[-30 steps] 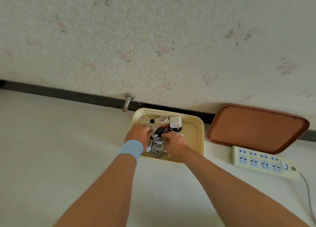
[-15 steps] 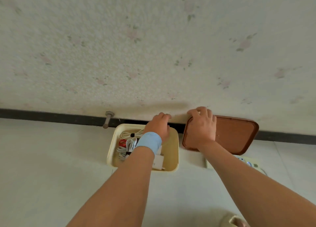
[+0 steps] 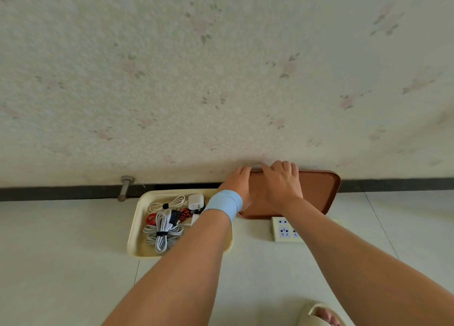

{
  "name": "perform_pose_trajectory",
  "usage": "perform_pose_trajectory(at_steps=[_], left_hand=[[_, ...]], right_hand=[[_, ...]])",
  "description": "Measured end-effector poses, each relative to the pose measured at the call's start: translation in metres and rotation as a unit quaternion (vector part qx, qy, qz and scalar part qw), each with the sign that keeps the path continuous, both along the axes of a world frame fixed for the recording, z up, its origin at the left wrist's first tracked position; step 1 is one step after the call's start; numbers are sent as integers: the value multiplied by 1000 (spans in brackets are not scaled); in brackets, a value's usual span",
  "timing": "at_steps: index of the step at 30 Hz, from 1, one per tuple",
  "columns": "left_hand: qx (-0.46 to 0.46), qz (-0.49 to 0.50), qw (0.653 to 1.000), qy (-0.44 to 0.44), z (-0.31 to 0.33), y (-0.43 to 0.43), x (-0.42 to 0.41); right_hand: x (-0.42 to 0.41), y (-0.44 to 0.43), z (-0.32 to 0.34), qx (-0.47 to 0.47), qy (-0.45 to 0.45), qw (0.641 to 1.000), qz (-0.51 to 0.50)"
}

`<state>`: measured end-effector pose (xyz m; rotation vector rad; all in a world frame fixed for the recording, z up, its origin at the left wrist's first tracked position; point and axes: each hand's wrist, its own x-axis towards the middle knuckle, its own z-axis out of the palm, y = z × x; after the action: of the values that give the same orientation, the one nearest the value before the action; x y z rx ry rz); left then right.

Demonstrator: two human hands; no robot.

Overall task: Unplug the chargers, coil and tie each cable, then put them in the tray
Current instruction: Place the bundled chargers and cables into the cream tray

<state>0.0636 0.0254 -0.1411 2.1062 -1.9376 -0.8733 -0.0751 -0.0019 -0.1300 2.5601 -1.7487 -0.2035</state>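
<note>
Cream tray (image 3: 137, 227), on floor (image 3: 73, 252): holds tied white cables (image 3: 162, 230), red cable (image 3: 151, 219), charger (image 3: 196, 201). Brown tray (image 3: 317, 193), propped against wall (image 3: 221, 80): left grip (image 3: 239, 185) and right grip (image 3: 282, 183) clasp its top rim, presumably to lift.

Found open floor (image 3: 61, 239) left of and before the cream tray (image 3: 134, 230). Hemmed behind by wall (image 3: 221, 80) and doorstop (image 3: 125, 187), on the right by brown tray (image 3: 317, 193) and power strip (image 3: 282, 230).

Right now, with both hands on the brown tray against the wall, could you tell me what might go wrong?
1. The brown tray leans on edge; if the left hand and right hand lift it, its bottom could slide onto the power strip just before it.
2. The left forearm crosses the cream tray and may snag the tied cables.
</note>
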Motion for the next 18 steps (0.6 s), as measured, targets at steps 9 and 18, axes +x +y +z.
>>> perform_pose_trajectory(at_steps=[9,18], left_hand=[[-82,-33,995,-45,9,4,3],[-204,71,976,-15,62,27,62]], right_hand=[[5,13,19,-21,91,996,-1],[44,24,56,-110,-15,979,171]])
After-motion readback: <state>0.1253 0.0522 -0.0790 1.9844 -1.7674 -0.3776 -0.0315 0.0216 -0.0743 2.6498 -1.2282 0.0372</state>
